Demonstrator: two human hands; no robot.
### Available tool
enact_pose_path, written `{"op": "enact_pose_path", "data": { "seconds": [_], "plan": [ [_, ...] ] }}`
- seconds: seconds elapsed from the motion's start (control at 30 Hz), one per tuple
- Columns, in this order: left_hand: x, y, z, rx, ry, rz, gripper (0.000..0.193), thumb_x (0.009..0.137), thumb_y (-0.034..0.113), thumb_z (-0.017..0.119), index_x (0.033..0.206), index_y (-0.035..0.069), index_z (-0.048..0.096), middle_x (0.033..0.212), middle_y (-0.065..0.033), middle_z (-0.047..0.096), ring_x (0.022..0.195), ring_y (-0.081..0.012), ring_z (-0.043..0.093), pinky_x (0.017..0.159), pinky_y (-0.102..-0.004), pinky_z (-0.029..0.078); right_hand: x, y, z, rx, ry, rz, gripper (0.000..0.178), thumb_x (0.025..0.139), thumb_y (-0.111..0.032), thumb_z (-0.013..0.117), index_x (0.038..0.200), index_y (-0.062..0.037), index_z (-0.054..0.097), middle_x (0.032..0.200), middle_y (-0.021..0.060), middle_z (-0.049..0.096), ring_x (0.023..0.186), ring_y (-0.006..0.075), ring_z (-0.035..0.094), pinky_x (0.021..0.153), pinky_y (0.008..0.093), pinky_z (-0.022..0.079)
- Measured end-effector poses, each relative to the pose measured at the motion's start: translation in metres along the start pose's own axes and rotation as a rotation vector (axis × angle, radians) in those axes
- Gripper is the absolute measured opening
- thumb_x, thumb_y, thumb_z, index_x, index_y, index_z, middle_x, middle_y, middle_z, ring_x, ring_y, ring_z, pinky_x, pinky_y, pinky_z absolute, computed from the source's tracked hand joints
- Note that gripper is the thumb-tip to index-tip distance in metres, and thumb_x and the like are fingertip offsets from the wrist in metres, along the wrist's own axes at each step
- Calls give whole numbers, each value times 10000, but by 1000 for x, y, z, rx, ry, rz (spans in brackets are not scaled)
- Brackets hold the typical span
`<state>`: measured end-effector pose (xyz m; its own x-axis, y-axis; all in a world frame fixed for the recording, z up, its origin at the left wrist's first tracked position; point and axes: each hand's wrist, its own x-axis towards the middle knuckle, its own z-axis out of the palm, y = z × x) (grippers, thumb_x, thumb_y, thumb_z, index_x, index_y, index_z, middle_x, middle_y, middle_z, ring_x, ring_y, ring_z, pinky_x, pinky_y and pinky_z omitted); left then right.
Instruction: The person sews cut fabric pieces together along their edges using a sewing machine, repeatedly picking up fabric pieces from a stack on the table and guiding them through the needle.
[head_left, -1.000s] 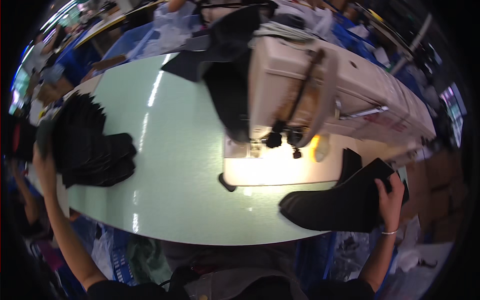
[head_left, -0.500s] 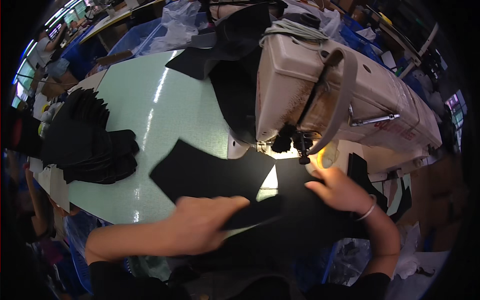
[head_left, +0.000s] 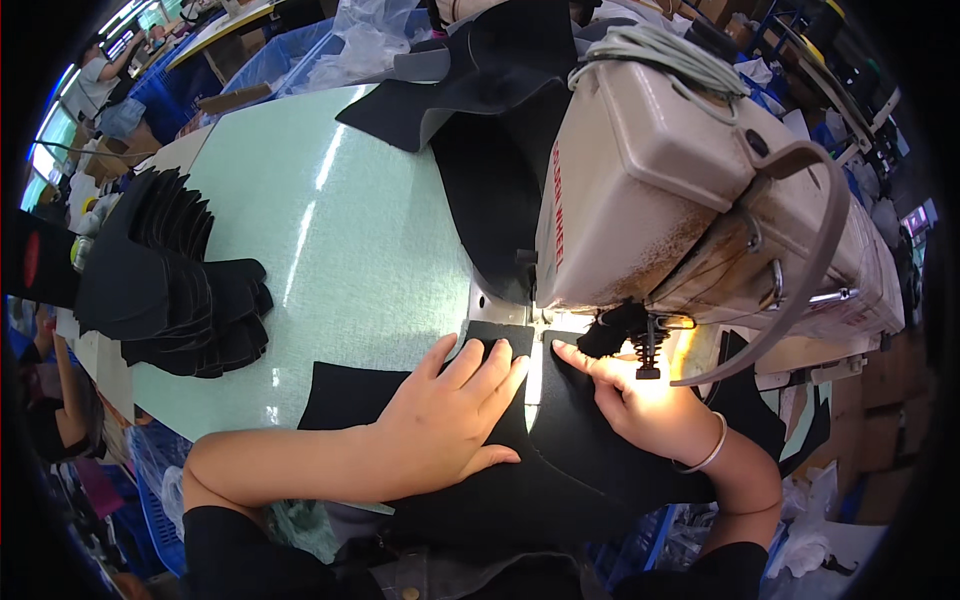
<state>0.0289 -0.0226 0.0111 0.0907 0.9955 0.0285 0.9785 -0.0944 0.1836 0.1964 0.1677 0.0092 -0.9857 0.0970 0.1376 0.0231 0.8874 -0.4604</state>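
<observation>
My left hand (head_left: 450, 410) lies flat on a black fabric piece (head_left: 345, 390), its fingers stretched toward the sewing machine's (head_left: 690, 150) needle area. My right hand (head_left: 655, 410) rests on a second black fabric piece (head_left: 580, 435), the index finger extended along its top edge. Its other fingers are partly lost in the bright machine light. A narrow gap (head_left: 534, 375) of lit surface separates the two edges, which lie side by side just before the machine head. Neither hand grips anything visibly. The needle and presser foot are mostly hidden.
A stack of cut black pieces (head_left: 170, 290) stands on the left of the pale green tabletop (head_left: 340, 230). More black material (head_left: 490, 180) runs back behind the machine's left side. Blue crates (head_left: 285, 65) with clear plastic stand beyond the table. A curved beige bar (head_left: 825, 260) juts from the machine.
My left hand has opened out from a closed grip and moved right and forward, flat onto the fabric. The two fabric edges now lie closer and straighter. My right index finger has stretched leftward.
</observation>
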Motion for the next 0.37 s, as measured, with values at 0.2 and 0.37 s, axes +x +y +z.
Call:
{"op": "enact_pose_path", "data": {
  "seconds": [0.2,0.37],
  "plan": [
    [4,-4,0,-105,24,35,797,794,537,628,1307,-41,435,1256,-261,428,1253,-410,354,1049,-482,320,-10,3,12,-111,-2,41,542,788,18,586,1300,-157,561,639,-7,472,609,172,466,739,323,349],
    [3,-3,2,-126,33,26,809,787,535,636,1317,-39,427,1244,-260,435,1256,-405,355,1058,-477,322,-9,1,13,-168,-82,44,559,801,12,575,1334,-153,527,653,15,488,630,181,478,754,347,362]
  ]
}}
